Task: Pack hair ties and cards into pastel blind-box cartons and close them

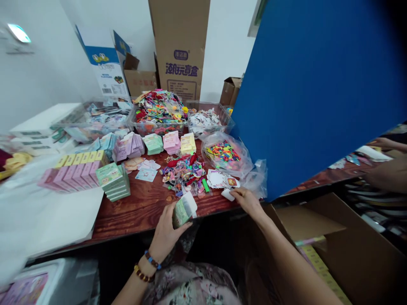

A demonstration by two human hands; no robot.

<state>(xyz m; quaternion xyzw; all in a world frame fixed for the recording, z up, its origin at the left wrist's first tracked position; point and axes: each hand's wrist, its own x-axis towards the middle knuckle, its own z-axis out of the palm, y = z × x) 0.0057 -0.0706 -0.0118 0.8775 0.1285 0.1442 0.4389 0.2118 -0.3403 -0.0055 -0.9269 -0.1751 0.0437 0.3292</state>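
My left hand is wrapped round a small green printed box, held at the table's front edge. The white flap at the top of this box stands open. A small white piece, perhaps a sticker, is pinched between the fingers of my right hand; its other side is hidden. Just behind that hand lies a pile of white-edged cut-out stickers. Between and beyond my hands is a heap of colourful small trinkets, some in clear wrap.
Stacked green boxes and pink-yellow boxes stand at left. Clear bins line the back, before cartons. A bag of bright pieces lies near a large blue panel. At right are an open carton and another person's arm.
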